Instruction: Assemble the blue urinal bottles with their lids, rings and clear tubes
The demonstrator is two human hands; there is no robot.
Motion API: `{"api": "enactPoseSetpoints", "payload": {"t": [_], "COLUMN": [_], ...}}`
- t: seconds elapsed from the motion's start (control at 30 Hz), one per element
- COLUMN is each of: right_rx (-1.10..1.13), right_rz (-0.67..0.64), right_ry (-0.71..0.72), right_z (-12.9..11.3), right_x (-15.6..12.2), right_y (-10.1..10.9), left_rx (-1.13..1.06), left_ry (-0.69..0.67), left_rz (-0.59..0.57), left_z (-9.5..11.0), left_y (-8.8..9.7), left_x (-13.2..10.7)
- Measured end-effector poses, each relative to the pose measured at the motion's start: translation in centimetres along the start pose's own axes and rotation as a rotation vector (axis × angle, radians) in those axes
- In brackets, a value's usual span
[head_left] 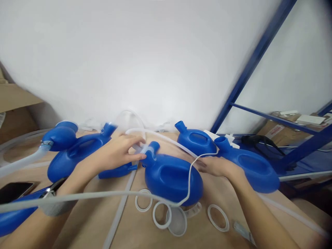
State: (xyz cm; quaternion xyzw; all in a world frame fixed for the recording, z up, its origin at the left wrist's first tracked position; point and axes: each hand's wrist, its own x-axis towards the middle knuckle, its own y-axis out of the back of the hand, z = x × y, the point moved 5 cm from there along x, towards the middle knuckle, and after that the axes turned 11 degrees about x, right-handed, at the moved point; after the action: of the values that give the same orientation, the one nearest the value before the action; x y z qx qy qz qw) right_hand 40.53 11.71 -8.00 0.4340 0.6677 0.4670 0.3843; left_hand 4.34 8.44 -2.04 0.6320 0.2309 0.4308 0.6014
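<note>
A blue plastic bottle with a moulded handle [173,178] lies in the middle of the table, its short neck towards the upper left. My left hand [120,150] is at that neck, thumb and forefinger closed around a translucent whitish piece [141,149] beside it. Along the bottle's far side runs a white flexible tube [166,139], which reaches the fingers of my right hand [216,166]. That hand is curled at the bottle's right side, its fingertips partly hidden. Before the bottle lie white rings [162,226] and a translucent disc [178,232].
More blue bottles stand right [255,169], behind [195,141] and left [75,159]; one at left bears a hose [28,162]. A thin white cord [103,195] crosses close in front. A phone [15,192] lies far left. A blue metal frame [249,69] rises at right.
</note>
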Motion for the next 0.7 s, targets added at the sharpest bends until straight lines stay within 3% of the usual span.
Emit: {"api": "enactPoseSetpoints", "payload": {"t": [0.13,0.27,0.33,0.43,0.53,0.6,0.7], "right_rx": [-0.082,-0.089,-0.004,0.203,0.304,0.349,0.462], "right_rz": [-0.159,-0.142,0.016,0.365,0.61,0.704,0.73], "right_ry": [-0.208,-0.192,-0.095,0.044,0.05,0.037,0.054], "right_z": [1.4,0.5,-0.5,-2.1,-2.8,-3.1,-3.4], "right_x": [0.1,0.1,0.3,0.4,0.5,0.7,1.6], "right_y": [-1.3,-0.1,1.4,4.0,5.5,6.1,6.4], "left_rx": [0.034,0.058,0.087,0.189,0.26,0.297,0.364], "left_ry": [-0.004,-0.032,-0.051,-0.064,-0.102,-0.161,-0.244], "left_rz": [0.02,0.045,0.077,0.142,0.204,0.276,0.432], "left_z": [-0.2,0.2,0.5,1.1,1.8,2.6,4.6], "left_y": [0.1,-0.2,-0.4,-1.0,-1.4,-1.2,-0.7], "left_x": [0.0,0.0,0.1,0.4,0.6,0.7,0.6]}}
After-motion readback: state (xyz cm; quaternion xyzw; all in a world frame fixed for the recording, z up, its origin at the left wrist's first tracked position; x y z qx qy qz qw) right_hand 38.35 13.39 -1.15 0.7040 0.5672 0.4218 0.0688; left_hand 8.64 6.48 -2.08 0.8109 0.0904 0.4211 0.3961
